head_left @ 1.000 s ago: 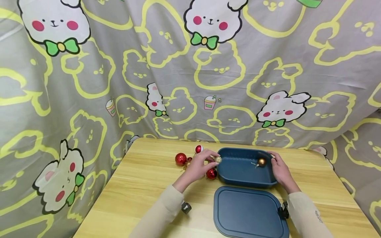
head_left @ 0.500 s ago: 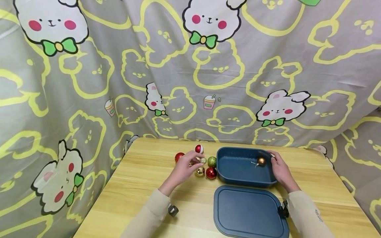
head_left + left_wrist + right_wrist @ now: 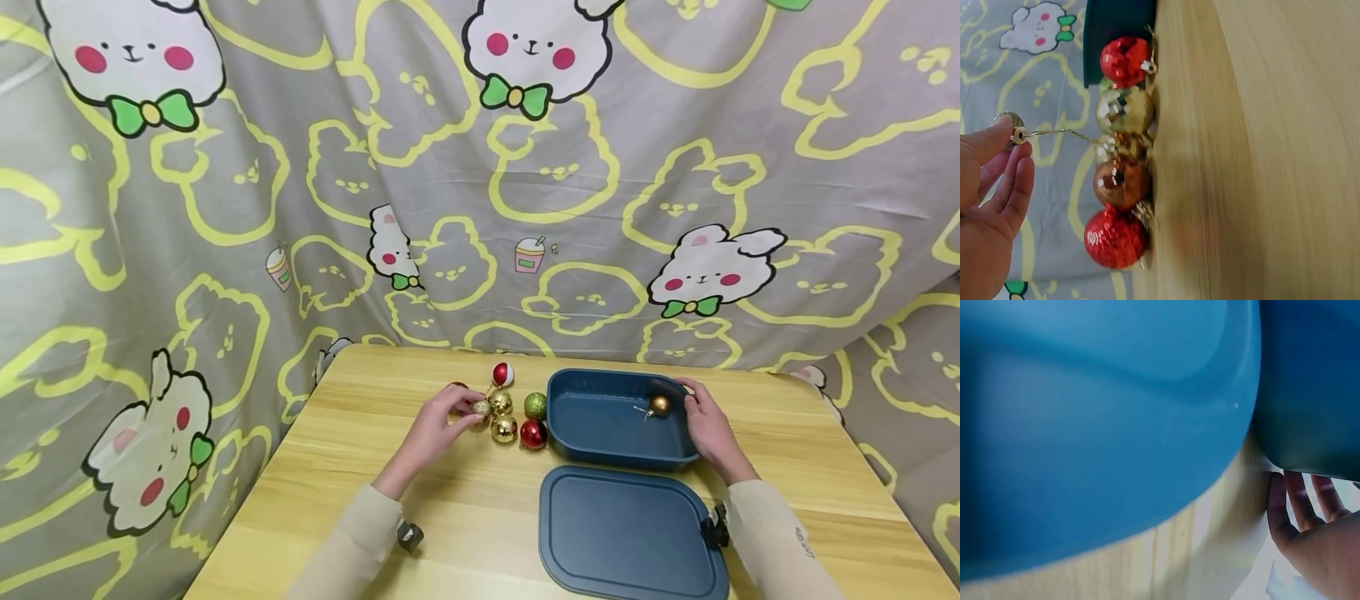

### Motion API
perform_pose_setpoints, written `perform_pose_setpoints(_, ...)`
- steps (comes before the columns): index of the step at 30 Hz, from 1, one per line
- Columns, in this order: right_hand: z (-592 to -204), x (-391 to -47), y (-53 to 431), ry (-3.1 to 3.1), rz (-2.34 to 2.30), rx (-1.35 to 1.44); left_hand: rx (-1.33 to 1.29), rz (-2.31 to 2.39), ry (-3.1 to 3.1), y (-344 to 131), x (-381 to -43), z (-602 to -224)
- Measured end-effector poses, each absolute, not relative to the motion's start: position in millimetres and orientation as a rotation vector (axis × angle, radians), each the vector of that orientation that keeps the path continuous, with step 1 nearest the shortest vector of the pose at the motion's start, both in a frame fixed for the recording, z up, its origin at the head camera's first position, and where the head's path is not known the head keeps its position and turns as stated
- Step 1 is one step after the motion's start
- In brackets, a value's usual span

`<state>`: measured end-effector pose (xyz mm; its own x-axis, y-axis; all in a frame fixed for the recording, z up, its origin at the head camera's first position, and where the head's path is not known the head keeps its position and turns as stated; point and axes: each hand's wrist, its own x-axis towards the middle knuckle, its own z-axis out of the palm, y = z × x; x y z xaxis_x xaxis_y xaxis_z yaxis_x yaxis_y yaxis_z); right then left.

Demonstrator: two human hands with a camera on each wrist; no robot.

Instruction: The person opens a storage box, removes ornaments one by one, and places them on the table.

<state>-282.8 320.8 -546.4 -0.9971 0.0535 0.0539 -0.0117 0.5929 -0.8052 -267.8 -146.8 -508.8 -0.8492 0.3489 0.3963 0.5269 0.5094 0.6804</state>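
My left hand (image 3: 437, 421) pinches a small gold glitter bauble (image 3: 481, 409) between thumb and fingertips. In the left wrist view the bauble (image 3: 1014, 132) is up off the table, its string trailing toward the others. Below and beside it lie a red bauble (image 3: 1116, 238), a copper one (image 3: 1121, 182), shiny gold ones (image 3: 1125, 110) and another red one (image 3: 1125, 61). My right hand (image 3: 710, 429) holds the right end of a dark blue box (image 3: 622, 457); in the right wrist view its fingers (image 3: 1300, 503) touch the outer wall. Inside the box is a copper bauble (image 3: 660, 406).
A blue lid (image 3: 632, 533) lies flat in front of the box on the wooden table (image 3: 300, 500). A green bauble (image 3: 536, 406) sits by the box's left wall, and a red-and-white one (image 3: 502, 374) farther back. A patterned curtain (image 3: 450, 167) hangs behind.
My left hand has moved left, away from the box's left rim, with the gold glitter bauble still pinched. The green and gold baubles have come into sight. My right hand stays on the box.
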Motion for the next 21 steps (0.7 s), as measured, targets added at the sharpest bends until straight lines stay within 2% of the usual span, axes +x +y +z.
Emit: perform_pose_setpoints(21,-545.3,-283.9,321.1,-2.746,1.394,-0.038,-0.600,-1.252,-2.622,-173.8,-273.6,-524.8)
